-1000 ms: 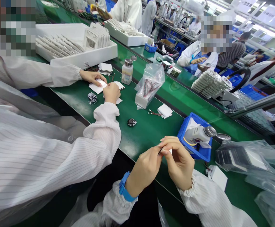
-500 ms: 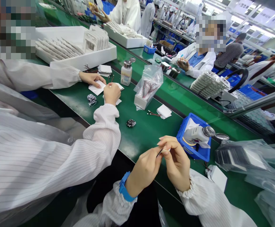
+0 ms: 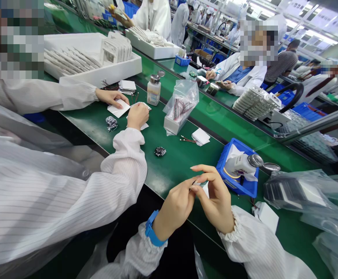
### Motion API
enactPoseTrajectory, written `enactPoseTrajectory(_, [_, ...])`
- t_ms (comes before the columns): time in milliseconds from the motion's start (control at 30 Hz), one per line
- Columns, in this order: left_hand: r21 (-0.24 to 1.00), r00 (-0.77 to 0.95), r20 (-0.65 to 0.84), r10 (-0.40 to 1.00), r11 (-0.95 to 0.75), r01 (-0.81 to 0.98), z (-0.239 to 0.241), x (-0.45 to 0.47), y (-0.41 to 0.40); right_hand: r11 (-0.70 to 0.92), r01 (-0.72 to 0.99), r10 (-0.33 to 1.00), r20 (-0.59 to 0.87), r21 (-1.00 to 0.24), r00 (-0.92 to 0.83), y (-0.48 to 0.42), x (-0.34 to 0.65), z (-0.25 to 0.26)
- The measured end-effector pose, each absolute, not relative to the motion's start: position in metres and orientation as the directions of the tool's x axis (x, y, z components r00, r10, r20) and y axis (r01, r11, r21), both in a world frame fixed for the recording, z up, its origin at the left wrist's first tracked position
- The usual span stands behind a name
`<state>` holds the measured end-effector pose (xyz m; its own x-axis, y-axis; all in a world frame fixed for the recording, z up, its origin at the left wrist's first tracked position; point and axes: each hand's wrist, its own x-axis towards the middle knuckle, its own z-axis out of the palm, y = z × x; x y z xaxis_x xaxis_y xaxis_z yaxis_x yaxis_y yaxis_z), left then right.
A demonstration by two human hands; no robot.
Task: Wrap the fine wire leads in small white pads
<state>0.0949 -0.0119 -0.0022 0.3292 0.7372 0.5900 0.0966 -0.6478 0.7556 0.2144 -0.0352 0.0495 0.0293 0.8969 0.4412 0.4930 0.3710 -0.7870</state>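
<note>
Green counter [image 3: 183, 159] running out of frame, clear plastic bag [image 3: 302, 190] with contents hard to make out, blue bin [image 3: 238, 188] nearby, left hand [image 3: 176, 205] and right hand [image 3: 216, 198] over the near edge, both hands' fingers pinched together on a small white piece [image 3: 206, 188], mostly hidden.

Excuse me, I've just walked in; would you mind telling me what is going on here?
The person's left hand and right hand meet at the fingertips, holding a small, partly hidden white piece over the green bench. Nearby, a bottle lies tilted in a blue bin. Further left, a co-worker's hands are at flat white pieces on the bench.
</note>
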Motion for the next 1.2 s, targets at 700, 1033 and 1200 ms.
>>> enactPoseTrajectory(700, [0.711,0.308,0.624,0.718,-0.685,0.158,0.0002,0.0998,-0.0084,0.326,0.483,0.903,0.419,-0.813,0.095,-0.0317,0.2154,0.0474])
enactPoseTrajectory(1033, [0.759,0.308,0.597,0.741,-0.646,0.085,0.0012,0.1013,-0.0111,0.337,0.47,0.9,0.425,-0.816,0.092,-0.0309,0.2146,0.0451])
enactPoseTrajectory(1200, [0.809,0.325,0.54,0.777,-0.586,0.057,0.0004,0.1009,-0.0107,0.316,0.457,0.907,0.407,-0.831,0.113,-0.0293,0.2165,0.0447])
